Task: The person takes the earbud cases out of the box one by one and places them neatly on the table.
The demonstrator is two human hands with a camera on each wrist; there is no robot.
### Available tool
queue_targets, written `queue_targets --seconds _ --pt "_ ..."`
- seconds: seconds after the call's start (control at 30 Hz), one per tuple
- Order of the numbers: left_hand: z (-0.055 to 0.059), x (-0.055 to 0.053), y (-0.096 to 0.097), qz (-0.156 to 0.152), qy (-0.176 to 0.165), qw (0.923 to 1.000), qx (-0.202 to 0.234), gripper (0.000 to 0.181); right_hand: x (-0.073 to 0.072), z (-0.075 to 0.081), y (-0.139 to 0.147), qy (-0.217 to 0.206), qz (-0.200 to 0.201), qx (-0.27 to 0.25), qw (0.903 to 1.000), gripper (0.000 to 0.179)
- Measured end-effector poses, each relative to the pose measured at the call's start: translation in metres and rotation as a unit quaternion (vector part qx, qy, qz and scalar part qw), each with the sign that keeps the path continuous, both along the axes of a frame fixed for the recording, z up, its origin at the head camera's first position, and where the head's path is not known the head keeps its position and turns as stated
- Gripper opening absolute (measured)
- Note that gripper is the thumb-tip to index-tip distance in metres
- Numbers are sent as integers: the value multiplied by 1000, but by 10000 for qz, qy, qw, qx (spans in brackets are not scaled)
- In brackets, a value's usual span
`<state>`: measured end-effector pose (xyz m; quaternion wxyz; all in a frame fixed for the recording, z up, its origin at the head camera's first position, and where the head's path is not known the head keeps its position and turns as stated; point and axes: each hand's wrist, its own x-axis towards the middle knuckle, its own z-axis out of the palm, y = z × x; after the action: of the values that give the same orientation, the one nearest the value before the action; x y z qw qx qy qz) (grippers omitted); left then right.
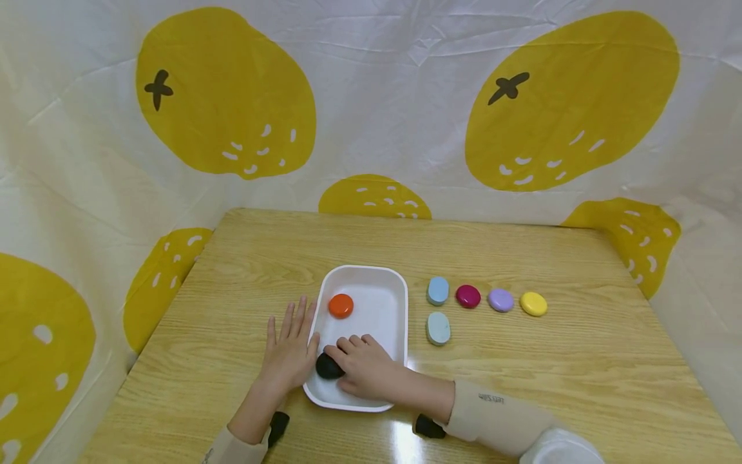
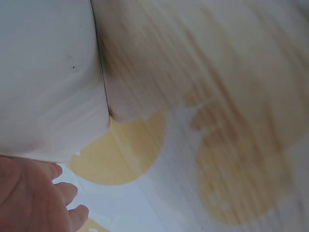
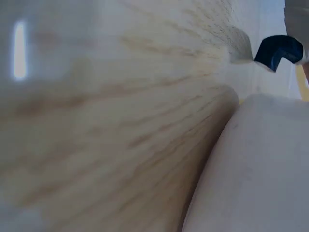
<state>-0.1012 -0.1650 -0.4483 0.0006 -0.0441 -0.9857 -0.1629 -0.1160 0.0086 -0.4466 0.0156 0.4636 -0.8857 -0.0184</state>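
A white rectangular tray [image 1: 400,322] lies on the table between both hands. My right hand [image 1: 365,367] reaches into its near part and grips a smooth black rounded piece [image 1: 329,366], with thumb and fingers on its right side. The left hand [image 1: 290,351] rests along the tray's left rim, fingers extended and pointing away from me. In the left wrist view, fingers of the left hand [image 2: 38,198] show beside the tray's white wall [image 2: 53,87]. Farther back inside the tray sits a glossy orange round piece [image 1: 341,306]. The right wrist view shows the tray's outer side [image 3: 260,169], not the right hand.
Right of the tray, a light blue oval piece [image 1: 438,291], a magenta piece [image 1: 467,296], a lavender piece [image 1: 501,300] and a yellow piece [image 1: 533,303] form a row. A pale green oval piece [image 1: 438,328] lies nearer me. A fruit-patterned cloth [image 1: 382,116] hangs behind the wooden table [image 1: 278,248].
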Motion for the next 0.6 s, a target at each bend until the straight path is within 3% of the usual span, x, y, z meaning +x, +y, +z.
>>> queue_targets --seconds 0.6 --pt "3 1 1 4 -48 10000 -26 57 2 -6 -8 -151 -174 -6 9997 51"
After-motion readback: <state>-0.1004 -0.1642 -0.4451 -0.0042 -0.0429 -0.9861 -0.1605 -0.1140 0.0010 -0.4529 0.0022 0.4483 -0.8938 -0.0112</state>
